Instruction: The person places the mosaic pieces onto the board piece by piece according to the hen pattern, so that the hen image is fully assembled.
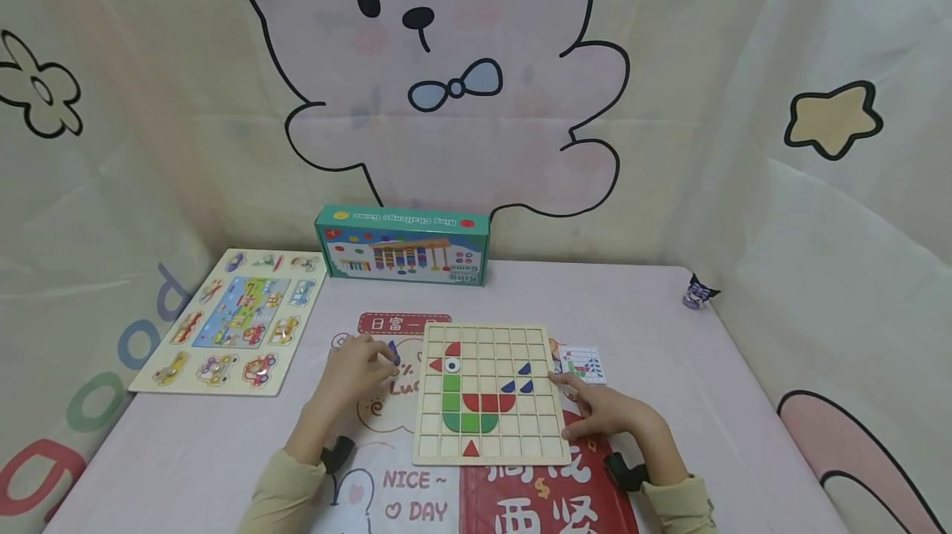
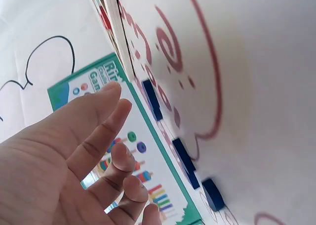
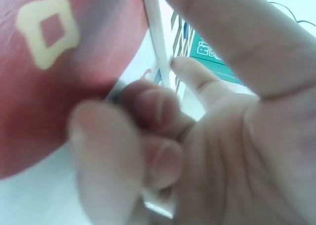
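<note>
From the head camera, a wooden grid board (image 1: 487,393) lies flat on the pink table (image 1: 669,336), near the person, with coloured pieces set in its squares to form a bird-like figure. The left hand (image 1: 357,373) rests just left of the board, its fingertips over a few loose blue pieces (image 1: 392,350) on the printed mat; whether it pinches one cannot be told here. The right hand (image 1: 606,410) lies against the board's right edge, thumb on top. A small pattern card (image 1: 583,363) sits just beyond it. Farther off stand a green game box (image 1: 402,245) and, to the far left, a vehicle puzzle tray (image 1: 234,319).

The left wrist view shows that hand's fingers (image 2: 106,131) loosely extended and relaxed, holding nothing, with the blue pieces (image 2: 185,156) lying apart on the mat.

The right wrist view shows the fingers (image 3: 148,106) curled, thumb and fingertip pinching the board's thin edge (image 3: 158,52).

The pieces look small, light, stiff and smooth, so they probably slide easily; a fingertip pinch across their side edges should suit. The board seems rigid and light, best steadied at its rim.
</note>
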Tool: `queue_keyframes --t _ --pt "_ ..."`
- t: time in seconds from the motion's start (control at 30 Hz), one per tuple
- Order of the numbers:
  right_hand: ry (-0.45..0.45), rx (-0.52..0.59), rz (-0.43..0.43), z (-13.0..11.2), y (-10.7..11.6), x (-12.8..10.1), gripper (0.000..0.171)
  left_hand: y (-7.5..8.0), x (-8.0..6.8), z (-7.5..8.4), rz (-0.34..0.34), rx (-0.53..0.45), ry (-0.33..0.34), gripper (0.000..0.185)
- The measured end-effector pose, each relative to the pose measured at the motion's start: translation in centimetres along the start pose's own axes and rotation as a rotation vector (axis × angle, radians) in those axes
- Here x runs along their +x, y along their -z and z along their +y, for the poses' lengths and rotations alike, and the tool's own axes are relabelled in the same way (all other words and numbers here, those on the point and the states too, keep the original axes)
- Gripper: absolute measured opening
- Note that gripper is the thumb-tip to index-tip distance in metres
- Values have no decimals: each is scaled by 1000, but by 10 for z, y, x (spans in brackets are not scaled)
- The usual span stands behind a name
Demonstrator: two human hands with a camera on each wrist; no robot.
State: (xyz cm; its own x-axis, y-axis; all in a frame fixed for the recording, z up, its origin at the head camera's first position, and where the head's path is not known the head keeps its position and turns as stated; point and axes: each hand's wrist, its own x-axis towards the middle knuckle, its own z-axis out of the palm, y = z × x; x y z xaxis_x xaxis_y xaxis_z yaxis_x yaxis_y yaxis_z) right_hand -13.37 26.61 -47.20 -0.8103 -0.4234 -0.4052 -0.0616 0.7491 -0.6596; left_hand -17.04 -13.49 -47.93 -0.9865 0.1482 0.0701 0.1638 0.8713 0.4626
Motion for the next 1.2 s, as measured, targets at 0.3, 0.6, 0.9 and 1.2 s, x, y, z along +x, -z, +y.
queue_keyframes --t 0.3,0.6,0.9,1.2 --pt "-18 17 -6 -1 0 -1 87 14 -4 -22 -41 29 20 18" --pt "-25 33 -6 0 -1 -1 87 27 -9 -42 -88 -2 83 18" --pt "-61 -6 4 -5 -2 -3 89 35 -12 -53 -123 0 110 20" --pt "-76 -20 12 -6 -3 -2 88 36 -13 -60 -140 -3 119 20"
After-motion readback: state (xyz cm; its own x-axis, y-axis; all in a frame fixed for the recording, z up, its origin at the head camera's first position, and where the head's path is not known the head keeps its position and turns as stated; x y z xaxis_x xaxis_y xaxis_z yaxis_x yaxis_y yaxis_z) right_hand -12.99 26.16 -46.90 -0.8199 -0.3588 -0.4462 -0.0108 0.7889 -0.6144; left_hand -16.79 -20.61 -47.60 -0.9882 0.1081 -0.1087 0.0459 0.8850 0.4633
